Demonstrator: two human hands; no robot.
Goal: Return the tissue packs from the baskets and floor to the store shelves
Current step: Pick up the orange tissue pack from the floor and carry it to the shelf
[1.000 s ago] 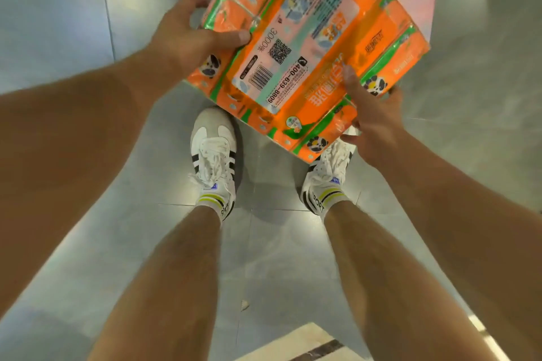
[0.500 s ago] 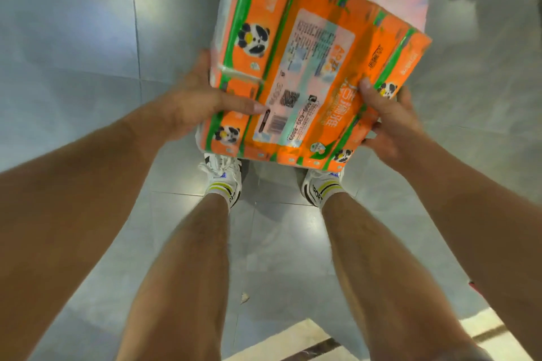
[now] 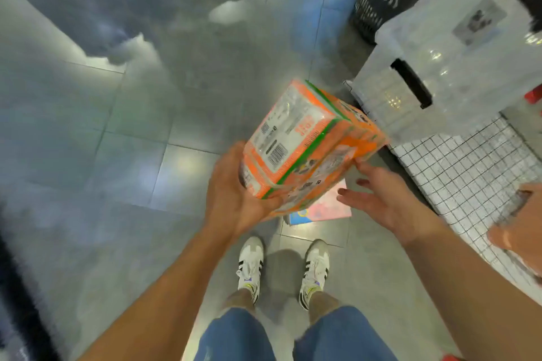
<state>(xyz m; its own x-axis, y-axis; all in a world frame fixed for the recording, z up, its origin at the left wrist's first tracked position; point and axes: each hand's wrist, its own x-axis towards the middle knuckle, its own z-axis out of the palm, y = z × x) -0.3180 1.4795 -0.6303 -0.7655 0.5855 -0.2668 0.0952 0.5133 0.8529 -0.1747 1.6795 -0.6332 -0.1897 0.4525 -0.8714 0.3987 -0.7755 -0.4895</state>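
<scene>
An orange and green tissue pack [image 3: 308,143] with a white barcode label is held above the grey floor, tilted, at the frame's middle. My left hand [image 3: 231,196] cups its near left end from below, fingers curled under it. My right hand [image 3: 384,202] is beside the pack's right end with fingers spread; only a fingertip touches the wrap. A pink tissue pack [image 3: 325,209] lies on the floor under the orange one, mostly hidden. The image is motion-blurred.
A clear plastic storage box [image 3: 445,67] with black handles stands at the right, on a white wire-grid surface [image 3: 469,173]. A black basket [image 3: 381,0] stands behind it at the top right. My feet [image 3: 281,269] stand on grey tiles; open floor spreads left.
I have straightened up and the view has swung toward the box and basket. The orange pack has been lifted and turned. My right hand has loosened from gripping its edge to spread fingers.
</scene>
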